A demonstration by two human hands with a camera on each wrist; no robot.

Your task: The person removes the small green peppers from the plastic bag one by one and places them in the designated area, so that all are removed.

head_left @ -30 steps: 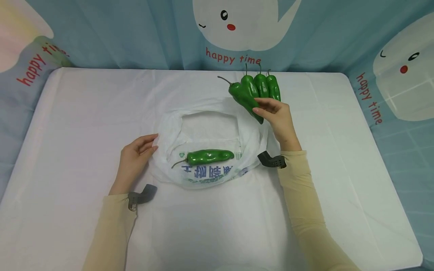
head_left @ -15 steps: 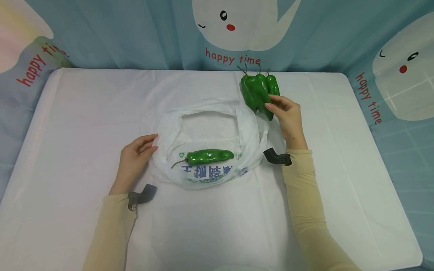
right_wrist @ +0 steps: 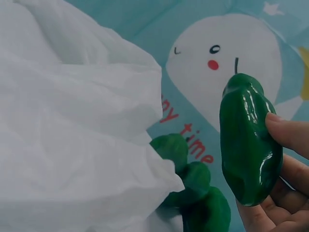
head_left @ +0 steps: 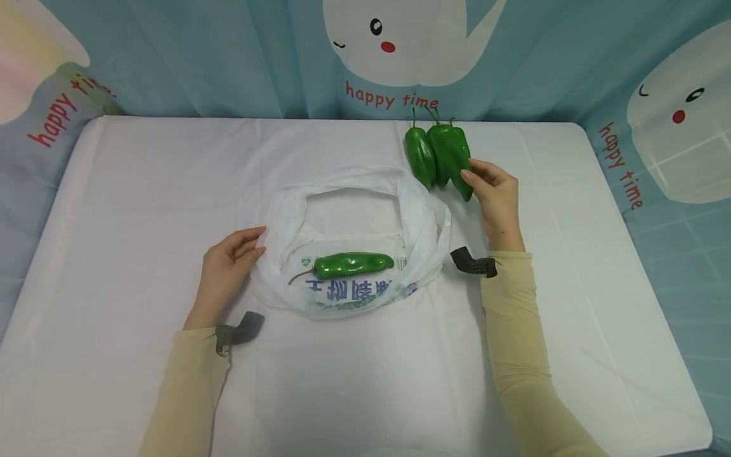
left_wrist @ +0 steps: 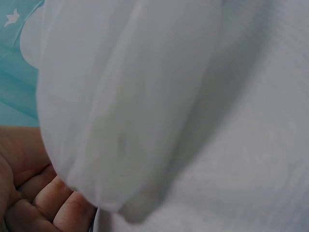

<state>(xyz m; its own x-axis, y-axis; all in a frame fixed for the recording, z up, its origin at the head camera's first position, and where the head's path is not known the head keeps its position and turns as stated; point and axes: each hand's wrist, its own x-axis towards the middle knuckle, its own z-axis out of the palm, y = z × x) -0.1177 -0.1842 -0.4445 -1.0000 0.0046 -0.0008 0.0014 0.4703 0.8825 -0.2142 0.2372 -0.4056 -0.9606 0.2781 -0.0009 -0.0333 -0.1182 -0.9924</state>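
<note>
My right hand pinches a glossy green chili pepper between thumb and fingers, raised at the table's far side. Behind and beside it lie several more green peppers, partly covered by it in the head view. A white plastic bag with blue print stands with its mouth wide at the table's middle. One green pepper lies inside, its stem pointing left. My left hand holds the bag's left side with thumb and fingers; in the left wrist view its curled fingers show behind the plastic.
A white cloth covers the table. A blue curtain with cartoon prints surrounds its back and sides. Black camera mounts sit on both wrists. The bag's right side rises close to the loose peppers.
My right hand has moved right with the pepper, away from the bag's mouth and across the loose peppers; the held pepper has turned more upright. My left hand and the bag have stayed put.
</note>
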